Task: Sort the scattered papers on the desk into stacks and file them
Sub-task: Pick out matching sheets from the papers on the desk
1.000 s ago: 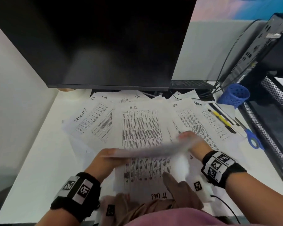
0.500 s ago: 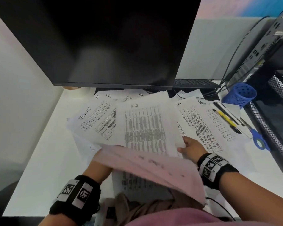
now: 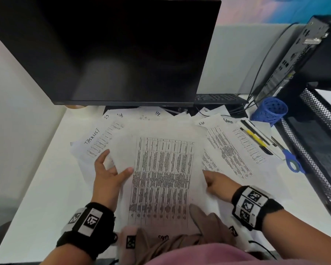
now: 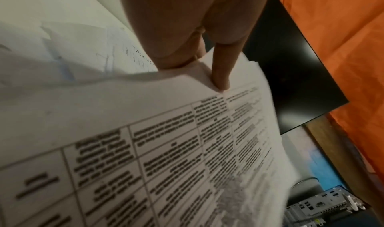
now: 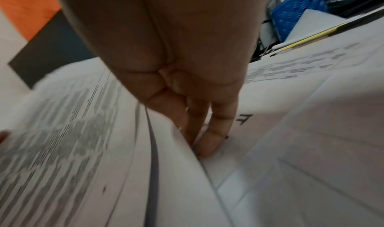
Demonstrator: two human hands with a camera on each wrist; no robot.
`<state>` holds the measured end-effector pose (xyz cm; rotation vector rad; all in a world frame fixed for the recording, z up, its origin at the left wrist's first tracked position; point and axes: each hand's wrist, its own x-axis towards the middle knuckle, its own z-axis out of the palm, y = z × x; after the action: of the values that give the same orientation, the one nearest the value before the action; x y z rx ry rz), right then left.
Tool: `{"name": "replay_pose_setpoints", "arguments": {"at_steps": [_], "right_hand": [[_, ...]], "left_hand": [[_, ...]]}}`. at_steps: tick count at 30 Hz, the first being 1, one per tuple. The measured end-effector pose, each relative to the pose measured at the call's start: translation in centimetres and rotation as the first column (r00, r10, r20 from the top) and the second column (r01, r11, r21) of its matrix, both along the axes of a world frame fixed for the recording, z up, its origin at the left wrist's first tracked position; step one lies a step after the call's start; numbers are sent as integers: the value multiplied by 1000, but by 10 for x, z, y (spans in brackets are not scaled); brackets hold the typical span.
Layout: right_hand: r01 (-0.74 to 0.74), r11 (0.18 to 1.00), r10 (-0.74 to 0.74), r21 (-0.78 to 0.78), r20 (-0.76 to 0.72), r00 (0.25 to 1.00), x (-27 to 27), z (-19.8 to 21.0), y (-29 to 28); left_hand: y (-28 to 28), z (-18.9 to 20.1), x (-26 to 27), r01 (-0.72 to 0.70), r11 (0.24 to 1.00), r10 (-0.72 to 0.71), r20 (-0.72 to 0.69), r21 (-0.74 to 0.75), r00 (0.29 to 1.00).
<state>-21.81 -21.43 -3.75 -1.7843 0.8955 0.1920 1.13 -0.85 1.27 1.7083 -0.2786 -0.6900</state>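
A printed sheet [image 3: 164, 178] with a dense table lies face up over the pile in the middle of the white desk [image 3: 36, 188]. My left hand [image 3: 115, 165] holds its left edge, thumb [image 4: 220, 76] on top and fingers underneath. At the right edge my right hand [image 3: 208, 178] pinches the same sheet [image 5: 72, 132], with fingers [image 5: 209, 141] tucked under it. Several other printed papers fan out beneath, among them one headed TASKLIST [image 3: 97, 142] on the left and one headed Admin [image 3: 243, 146] on the right.
A dark monitor [image 3: 113, 50] looms over the back of the desk, with a keyboard [image 3: 218, 98] behind it. On the right stand a blue pen cup [image 3: 269, 111], pens [image 3: 256, 138], blue-handled scissors [image 3: 292, 161], a black mesh tray [image 3: 317, 150] and a computer case [image 3: 298, 60].
The sheet, held edge-on and then blank side up, has been turned over and now lies printed side up between both hands. My left hand moved up to its left edge.
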Motion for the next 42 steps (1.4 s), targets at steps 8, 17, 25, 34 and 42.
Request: {"name": "replay_pose_setpoints", "arguments": {"at_steps": [8, 17, 25, 34, 42], "right_hand": [[427, 851, -473, -305, -91, 877, -16, 9, -39], [377, 838, -474, -395, -185, 861, -28, -6, -46], [687, 711, -695, -150, 0, 719, -75, 0, -65], [426, 691, -598, 584, 131, 791, -67, 6, -28], [-167, 982, 172, 82, -51, 984, -26, 3, 1]], "left_hand": [[21, -14, -11, 471, 879, -446, -228, 69, 866], [29, -5, -15, 503, 854, -477, -188, 133, 859], [35, -4, -12, 317, 948, -308, -139, 42, 941], [20, 0, 9, 60, 983, -118, -342, -174, 932], [3, 13, 1, 105, 964, -162, -230, -243, 960]]}}
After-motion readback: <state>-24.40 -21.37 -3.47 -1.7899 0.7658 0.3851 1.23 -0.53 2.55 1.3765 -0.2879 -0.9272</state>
